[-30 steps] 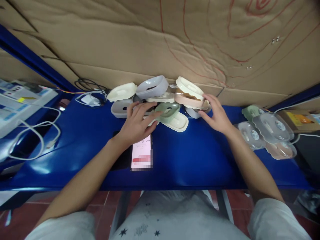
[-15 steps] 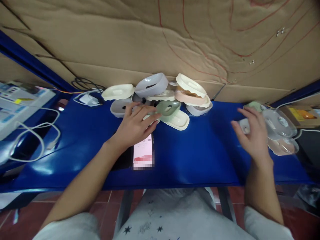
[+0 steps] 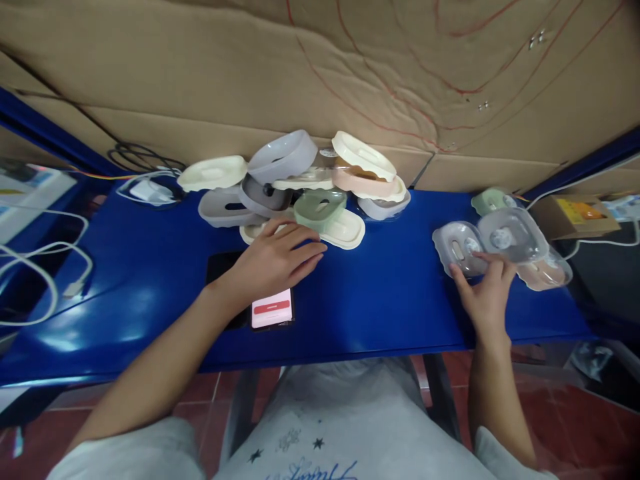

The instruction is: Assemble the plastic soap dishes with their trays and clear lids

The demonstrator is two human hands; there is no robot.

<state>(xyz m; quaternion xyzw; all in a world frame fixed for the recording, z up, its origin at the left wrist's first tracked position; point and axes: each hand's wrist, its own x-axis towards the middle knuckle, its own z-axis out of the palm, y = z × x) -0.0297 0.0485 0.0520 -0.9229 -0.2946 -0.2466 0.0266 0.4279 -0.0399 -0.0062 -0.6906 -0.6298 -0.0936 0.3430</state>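
A heap of plastic soap dishes in cream, grey, green and pink lies at the back of the blue table. My left hand rests flat beside the heap, fingers stretched toward a cream dish, partly covering a phone. My right hand is at the right, its fingertips touching a clear grey dish in a smaller group of transparent dishes. The fingers are apart and grip nothing that I can see.
Brown cardboard with red lines stands behind the table. White cables and a charger lie at the back left, more cable at the far left. A small box sits at the far right. Red floor tiles show below.
My right hand left the central heap, swung right and now touches the clear dishes. My left hand slid a little back from the heap. The view shifted rightward.
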